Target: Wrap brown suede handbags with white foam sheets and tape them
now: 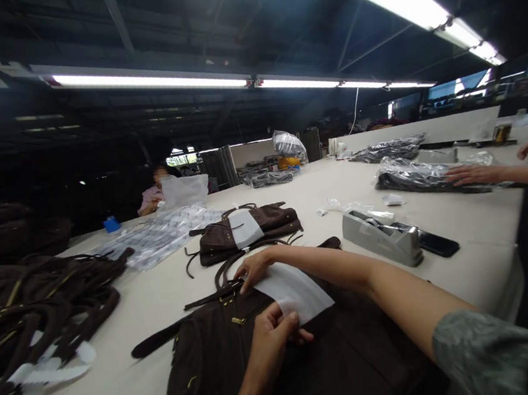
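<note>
A dark brown bag with brass-coloured fittings lies in front of me, its handles and straps spread toward the far side. Pinched between the thumb and fingers of my left hand is the near edge of a white translucent wrapping sheet, which rests across the bag. My right hand reaches over the sheet to the bag's top edge by the handles. Its fingers are closed there, but what they grip is hidden. Beyond lies another brown bag, folded, with a white band around it.
A grey tape dispenser and a black phone sit at right. More brown bags are piled at left. Plastic bags lie farther back near a seated person. Another person's hand touches a plastic-wrapped bag.
</note>
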Demonstrator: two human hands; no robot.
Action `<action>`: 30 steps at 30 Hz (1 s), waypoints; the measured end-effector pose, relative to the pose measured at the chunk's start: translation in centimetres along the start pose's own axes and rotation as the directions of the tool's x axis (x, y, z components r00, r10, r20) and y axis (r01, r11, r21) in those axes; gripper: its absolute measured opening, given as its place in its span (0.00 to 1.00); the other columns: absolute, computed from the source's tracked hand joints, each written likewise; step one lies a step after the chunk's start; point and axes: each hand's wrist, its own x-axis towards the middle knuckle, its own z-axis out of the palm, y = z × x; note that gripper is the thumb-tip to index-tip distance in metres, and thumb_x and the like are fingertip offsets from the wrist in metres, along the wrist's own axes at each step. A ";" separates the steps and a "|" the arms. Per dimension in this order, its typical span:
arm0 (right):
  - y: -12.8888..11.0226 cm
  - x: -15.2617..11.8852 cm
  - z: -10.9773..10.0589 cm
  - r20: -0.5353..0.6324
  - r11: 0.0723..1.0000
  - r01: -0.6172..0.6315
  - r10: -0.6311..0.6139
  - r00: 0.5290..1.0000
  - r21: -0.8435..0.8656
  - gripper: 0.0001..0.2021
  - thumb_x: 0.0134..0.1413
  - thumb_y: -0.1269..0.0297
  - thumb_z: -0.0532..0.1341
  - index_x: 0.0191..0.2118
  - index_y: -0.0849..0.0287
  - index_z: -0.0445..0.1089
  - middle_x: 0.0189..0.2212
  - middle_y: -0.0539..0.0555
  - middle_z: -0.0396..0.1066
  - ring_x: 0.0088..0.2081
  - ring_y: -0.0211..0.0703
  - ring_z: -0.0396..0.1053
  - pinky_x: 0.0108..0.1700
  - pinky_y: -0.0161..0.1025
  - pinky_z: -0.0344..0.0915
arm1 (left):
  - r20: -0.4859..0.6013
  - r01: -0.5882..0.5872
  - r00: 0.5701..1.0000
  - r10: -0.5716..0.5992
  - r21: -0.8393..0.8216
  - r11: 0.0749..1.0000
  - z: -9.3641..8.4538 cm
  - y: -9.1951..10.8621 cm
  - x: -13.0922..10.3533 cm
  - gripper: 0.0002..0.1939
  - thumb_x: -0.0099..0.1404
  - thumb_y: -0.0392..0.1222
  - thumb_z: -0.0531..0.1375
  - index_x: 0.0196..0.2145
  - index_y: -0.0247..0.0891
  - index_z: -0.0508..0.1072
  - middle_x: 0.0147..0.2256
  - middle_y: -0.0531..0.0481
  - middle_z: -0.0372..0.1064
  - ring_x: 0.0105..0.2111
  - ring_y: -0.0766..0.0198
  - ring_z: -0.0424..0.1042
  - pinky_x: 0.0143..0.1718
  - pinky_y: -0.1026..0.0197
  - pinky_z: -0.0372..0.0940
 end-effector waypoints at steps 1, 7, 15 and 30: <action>-0.2 0.4 0.4 0.024 1.000 0.009 -0.008 1.000 -0.027 0.26 0.39 0.62 0.72 0.49 0.55 0.74 0.44 0.50 0.75 0.42 0.38 0.72 0.40 0.25 0.63 | -0.004 0.002 1.000 -0.002 -0.002 1.000 0.0 0.1 0.0 0.19 0.53 0.49 0.62 0.38 0.31 0.72 0.25 0.44 0.74 0.23 0.61 0.73 0.25 0.65 0.61; -1.2 3.2 1.7 -0.051 0.975 -0.055 0.045 0.998 -0.214 0.12 0.49 0.62 0.67 0.40 0.59 0.78 0.39 0.57 0.76 0.43 0.49 0.73 0.39 0.35 0.65 | 0.017 0.034 0.999 -0.034 0.016 0.999 0.4 -0.1 0.3 0.18 0.49 0.46 0.61 0.35 0.30 0.71 0.22 0.47 0.71 0.21 0.60 0.72 0.23 0.65 0.60; -2.9 1.8 1.1 -0.108 0.985 -0.009 -0.010 0.994 -0.174 0.13 0.60 0.57 0.59 0.42 0.58 0.77 0.41 0.53 0.76 0.41 0.42 0.73 0.38 0.31 0.64 | 0.079 0.173 0.982 -0.171 -0.020 0.985 -0.4 -0.2 0.1 0.17 0.48 0.45 0.60 0.34 0.30 0.70 0.27 0.43 0.74 0.22 0.62 0.72 0.23 0.65 0.61; 0.4 -10.8 4.2 -0.076 0.990 0.047 -0.057 0.995 -0.134 0.20 0.61 0.67 0.55 0.58 0.66 0.65 0.58 0.63 0.63 0.59 0.49 0.62 0.57 0.40 0.58 | 0.002 0.369 0.929 -0.369 0.048 0.928 -0.8 0.4 -2.8 0.11 0.45 0.43 0.57 0.27 0.34 0.65 0.22 0.45 0.72 0.18 0.66 0.68 0.18 0.68 0.56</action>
